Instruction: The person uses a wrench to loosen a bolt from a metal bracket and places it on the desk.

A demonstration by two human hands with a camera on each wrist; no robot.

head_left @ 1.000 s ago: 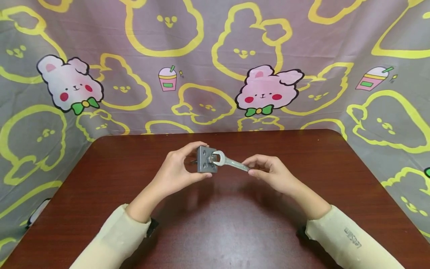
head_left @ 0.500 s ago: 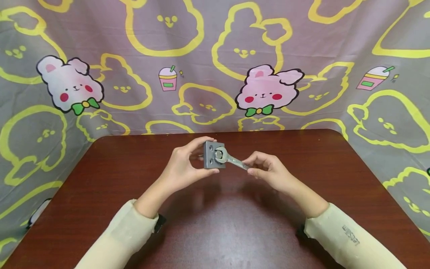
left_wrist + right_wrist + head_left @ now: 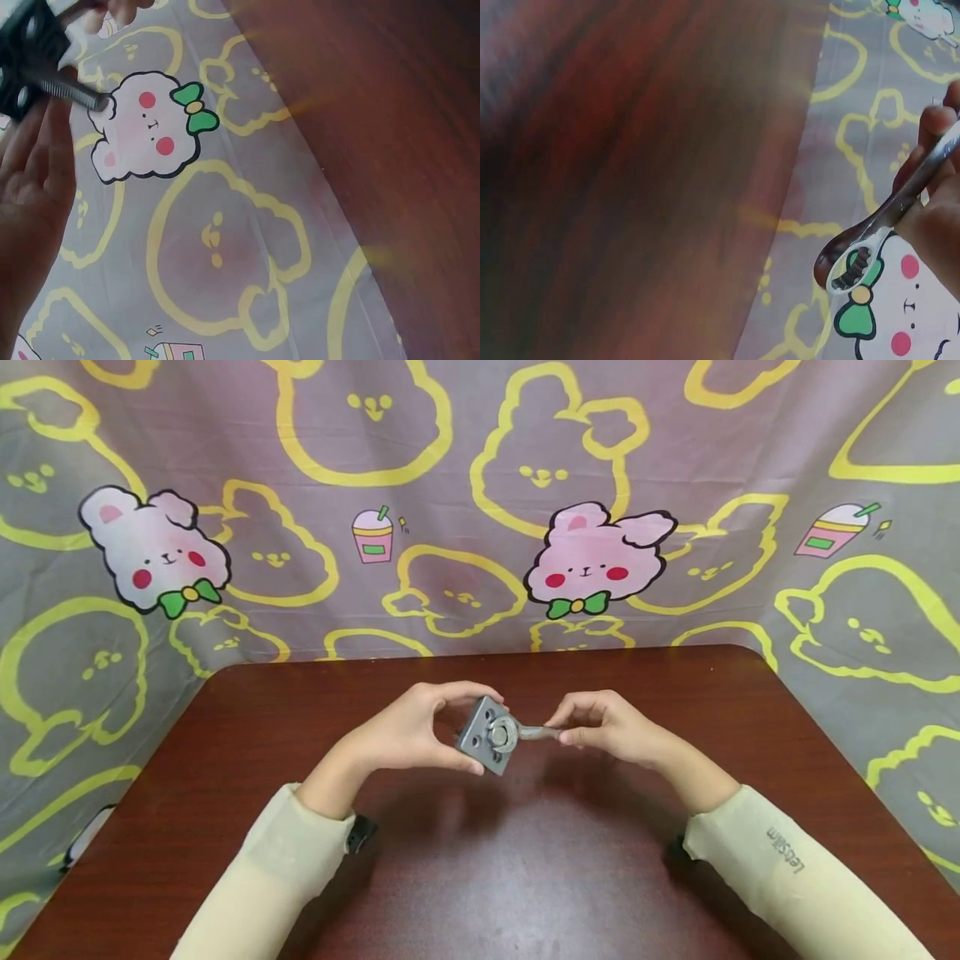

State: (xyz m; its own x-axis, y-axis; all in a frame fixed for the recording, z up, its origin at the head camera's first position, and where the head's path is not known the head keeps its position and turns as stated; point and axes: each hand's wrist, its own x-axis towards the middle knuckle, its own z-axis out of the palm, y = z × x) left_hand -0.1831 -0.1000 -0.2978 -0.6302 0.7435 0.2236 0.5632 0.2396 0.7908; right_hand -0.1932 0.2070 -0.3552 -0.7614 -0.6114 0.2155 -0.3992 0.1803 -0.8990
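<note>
My left hand (image 3: pixel 401 727) holds a grey square metal plate (image 3: pixel 475 741) by its edges, thumb below and fingers above. The plate is tilted and has round holes near its corners. A bolt (image 3: pixel 499 737) passes through its middle; in the left wrist view the threaded shank (image 3: pixel 71 90) juts out of the back. Around the bolt's head sits the open end of a silver combination wrench (image 3: pixel 534 732). Its other end is pinched by my right hand (image 3: pixel 618 727). The ring end (image 3: pixel 855 266) of the wrench sticks out past the fingers in the right wrist view.
Both hands are raised over a dark red-brown wooden table (image 3: pixel 525 860) with rounded far corners. A grey curtain (image 3: pixel 465 468) printed with yellow outlines and pink rabbits hangs behind it and along both sides. Black straps show under both sleeves.
The plate has shifted to the right and turned into a tilt. The wrench's open end has come onto the bolt head, and its handle now lies nearly level.
</note>
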